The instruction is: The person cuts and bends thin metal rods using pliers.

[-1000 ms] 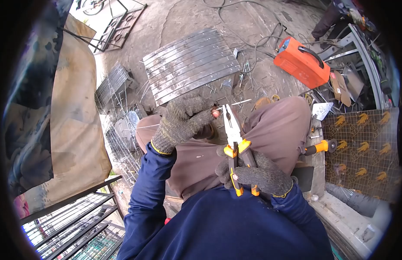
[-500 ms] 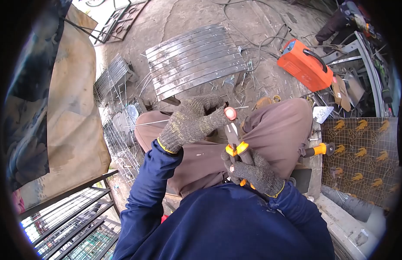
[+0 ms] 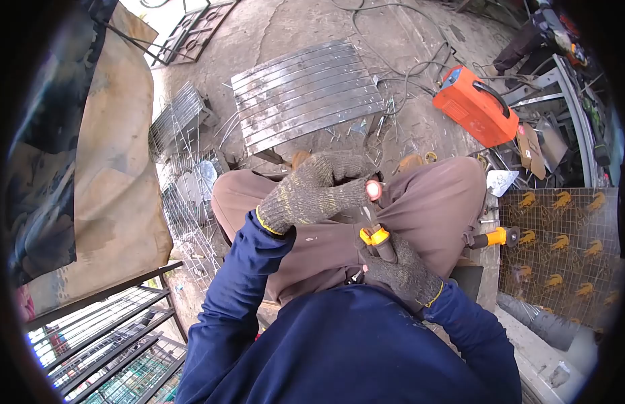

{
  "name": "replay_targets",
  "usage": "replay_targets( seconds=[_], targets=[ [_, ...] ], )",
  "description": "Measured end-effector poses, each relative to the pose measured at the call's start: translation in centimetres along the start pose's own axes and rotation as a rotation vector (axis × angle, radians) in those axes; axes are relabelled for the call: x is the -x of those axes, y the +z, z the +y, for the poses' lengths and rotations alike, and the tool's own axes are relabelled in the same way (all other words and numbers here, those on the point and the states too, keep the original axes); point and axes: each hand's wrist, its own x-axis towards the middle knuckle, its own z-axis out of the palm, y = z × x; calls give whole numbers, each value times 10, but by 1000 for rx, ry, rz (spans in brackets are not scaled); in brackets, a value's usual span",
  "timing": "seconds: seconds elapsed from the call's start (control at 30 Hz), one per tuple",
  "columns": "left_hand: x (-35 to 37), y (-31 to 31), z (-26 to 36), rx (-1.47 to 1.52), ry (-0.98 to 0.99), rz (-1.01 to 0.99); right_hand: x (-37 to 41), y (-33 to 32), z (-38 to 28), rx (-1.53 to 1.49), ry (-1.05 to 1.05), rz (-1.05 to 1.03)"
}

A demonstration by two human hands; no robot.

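Just nearer the body than the left hand's [image 3: 316, 195] fingers, the pliers [image 3: 376, 237] had dropped clear of the thin rod, now out of sight, so tool and rod seemed parted (that hand's grip, I couldn't tell). The right hand's [image 3: 408, 271] fingers wrapped the handles; the long axis ran forward, nose angled slightly left.

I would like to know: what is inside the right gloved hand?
The right hand holds pliers; their metal head and yellow handle parts show beyond the grip. The lower handles are covered, and whether anything else is inside cannot be seen.
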Motion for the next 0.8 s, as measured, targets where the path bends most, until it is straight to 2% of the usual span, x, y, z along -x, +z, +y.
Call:
replay_targets(
  seconds=[0.07, 0.1, 0.17, 0.2, 0.27, 0.4, 0.47, 0.5, 0.57, 0.6, 0.63, 0.67, 0.7, 0.73, 0.77, 0.8],
  targets=[
    [-3, -3, 7, -86, -56, -27, 5, -6, 2, 567, -396, 28],
    [-4, -4, 11, -170, -115, -56, 6, -9, 5, 567, -398, 32],
    [-9, -1, 16, -208, -129, -64, 7, -10, 11, 910, -615, 53],
    [-10, 1, 19, -243, -144, -64, 8, -9, 10, 908, -613, 54],
    [-14, 4, 29, -308, -177, -85, 11, -8, 6, 1186, -681, 160],
    [-12, 7, 27, -374, -221, -110, 8, -18, 23, 1223, -722, 170],
    [-12, 8, 17, -387, -164, -81, 3, -22, 32, 576, -225, 70],
    [-12, 8, 10, -396, -111, -48, 0, -23, 41, 575, -226, 73],
    [-10, 13, -3, -337, -114, -3, -4, -24, 57, 1034, -681, 125],
    [-9, 15, -4, -276, -118, 47, -5, -23, 56, 1034, -682, 119],
    [-8, 15, -3, -272, -122, 56, -6, -20, 54, 836, -549, 107],
    [-8, 14, -1, -300, -227, 59, -8, -19, 52, 639, -416, 94],
    [-9, 12, 1, -328, -330, 63, -11, -21, 55, 643, -420, 82],
    [-10, 9, 1, -326, -333, 74, -16, -23, 61, 485, -280, 119],
    [-12, 5, 0, -422, -359, -2, -18, -24, 65, 320, -138, 162],
    [-14, 1, -1, -519, -380, -78, -19, -26, 64, 319, -141, 160]
  ],
)
